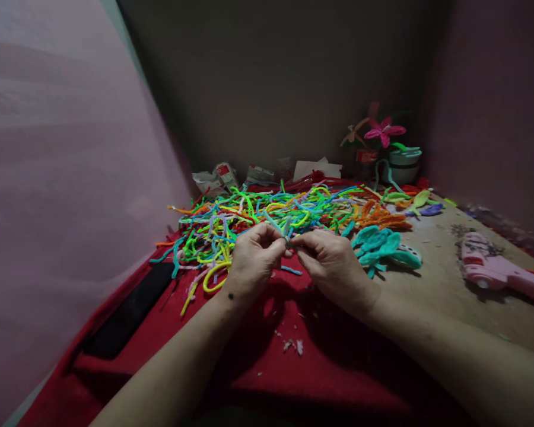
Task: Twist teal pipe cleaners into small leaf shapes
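My left hand pinches a light blue-green pipe cleaner, one end of which sticks up above the fingers. The fingertips of my right hand are closed on the same pipe cleaner, close against the left fingertips. Both hands hover over the red cloth, in front of a big heap of many-coloured pipe cleaners. Just right of my right hand lie teal looped petals. The exact place where the fingertips meet is partly hidden.
A black phone lies at left. On the right is a pink hot glue gun. Orange petals lie beyond the teal ones. At the back stand a pink flower and a pale pot. Small scraps dot the cloth.
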The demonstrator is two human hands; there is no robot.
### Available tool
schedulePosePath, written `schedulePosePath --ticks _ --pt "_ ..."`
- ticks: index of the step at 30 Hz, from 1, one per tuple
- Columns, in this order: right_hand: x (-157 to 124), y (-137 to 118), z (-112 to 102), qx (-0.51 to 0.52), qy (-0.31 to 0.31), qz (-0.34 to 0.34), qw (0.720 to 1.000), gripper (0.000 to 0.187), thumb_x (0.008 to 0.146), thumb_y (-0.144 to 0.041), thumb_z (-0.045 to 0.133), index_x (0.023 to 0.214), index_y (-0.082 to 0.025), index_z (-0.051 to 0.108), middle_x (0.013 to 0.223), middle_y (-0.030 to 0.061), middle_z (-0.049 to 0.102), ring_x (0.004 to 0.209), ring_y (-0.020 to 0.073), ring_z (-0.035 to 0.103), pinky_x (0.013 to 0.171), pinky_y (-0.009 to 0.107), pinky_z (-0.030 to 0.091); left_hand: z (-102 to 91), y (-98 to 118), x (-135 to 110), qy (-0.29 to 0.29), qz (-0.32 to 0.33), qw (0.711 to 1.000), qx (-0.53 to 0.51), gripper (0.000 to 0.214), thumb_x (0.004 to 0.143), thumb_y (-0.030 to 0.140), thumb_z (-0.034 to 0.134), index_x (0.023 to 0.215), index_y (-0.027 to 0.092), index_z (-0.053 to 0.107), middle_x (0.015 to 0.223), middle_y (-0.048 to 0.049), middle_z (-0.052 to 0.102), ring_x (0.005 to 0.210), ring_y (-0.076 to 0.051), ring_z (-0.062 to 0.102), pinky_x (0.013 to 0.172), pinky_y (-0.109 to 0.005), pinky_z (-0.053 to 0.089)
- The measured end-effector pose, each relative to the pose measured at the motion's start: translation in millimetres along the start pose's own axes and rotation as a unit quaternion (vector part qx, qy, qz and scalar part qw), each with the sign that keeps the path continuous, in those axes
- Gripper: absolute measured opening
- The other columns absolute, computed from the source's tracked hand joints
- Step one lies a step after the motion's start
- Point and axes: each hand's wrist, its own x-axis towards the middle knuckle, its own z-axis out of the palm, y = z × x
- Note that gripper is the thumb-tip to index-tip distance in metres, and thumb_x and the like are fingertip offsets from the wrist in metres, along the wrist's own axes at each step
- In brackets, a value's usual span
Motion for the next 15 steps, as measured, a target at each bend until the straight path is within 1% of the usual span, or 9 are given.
schedulePosePath --ticks 2,3,5,7,9,12,15 --pt "-1 0 1 0.007 0.005 0.005 1.0 0.018 0.078 -0.011 0.049 0.079 -0.016 0.066 0.076 0.0057 0.067 0.07 0.015 0.058 0.067 0.025 0.042 1.1 0 1 0.025 -0.009 1.0 -0.007 0.006 0.064 0.014 0.054 0.061 0.016 0.049 0.048 0.0056 0.053 0.041 -0.006 0.044 0.043 -0.019 0.034" --pt "-1 0 1 -0.009 0.007 -0.001 1.0 0.018 0.078 -0.012 0.048 0.079 -0.016 0.065 0.075 0.0061 0.067 0.07 0.0154 0.058 0.067 0.026 0.042 1.6 -1 2 0.033 -0.014 0.999 -0.006 0.006 0.063 0.014 0.055 0.06 0.016 0.05 0.047 0.0062 0.051 0.039 -0.006 0.042 0.041 -0.018 0.032" --pt "-2 1 2 -0.083 0.006 -0.036 0.996 0.019 0.079 -0.012 0.046 0.074 -0.015 0.064 0.071 0.0073 0.065 0.068 0.017 0.056 0.068 0.028 0.041 2.3 -2 3 0.035 -0.026 0.999 -0.005 0.007 0.06 0.012 0.055 0.059 0.016 0.05 0.045 0.007 0.05 0.037 -0.004 0.039 0.04 -0.018 0.029" --pt "-3 3 4 -0.167 0.002 -0.073 0.983 0.021 0.08 -0.013 0.045 0.068 -0.014 0.062 0.066 0.0079 0.062 0.066 0.0181 0.054 0.07 0.03 0.039 2.4 -4 5 0.009 -0.051 0.999 -0.002 0.007 0.059 0.012 0.056 0.056 0.015 0.05 0.043 0.0071 0.048 0.035 -0.004 0.037 0.038 -0.017 0.026" --pt "-4 4 5 -0.219 -0.001 -0.094 0.971 0.023 0.081 -0.013 0.043 0.067 -0.014 0.061 0.065 0.008 0.061 0.064 0.0184 0.052 0.07 0.031 0.038 1.9 -7 8 -0.028 -0.082 0.996 -0.016 0.009 0.059 0.013 0.055 0.053 0.015 0.049 0.041 0.0063 0.046 0.034 -0.004 0.036 0.036 -0.018 0.025" --pt "-4 4 5 -0.245 0.001 -0.108 0.964 0.024 0.082 -0.014 0.042 0.067 -0.014 0.061 0.064 0.0083 0.06 0.065 0.0191 0.051 0.067 0.031 0.037 1.4 -11 11 -0.054 -0.127 0.986 -0.094 0.01 0.058 0.015 0.056 0.052 0.015 0.048 0.042 0.0051 0.047 0.034 -0.006 0.04 0.036 -0.018 0.027" --pt "-3 2 4 -0.22 0.004 -0.101 0.97 0.023 0.081 -0.014 0.042 0.067 -0.013 0.061 0.065 0.0094 0.06 0.067 0.0201 0.051 0.067 0.032 0.037 2.5 -13 14 -0.049 -0.147 0.967 -0.202 0.013 0.055 0.012 0.059 0.057 0.015 0.047 0.043 0.0068 0.045 0.036 -0.004 0.04 0.037 -0.016 0.028"
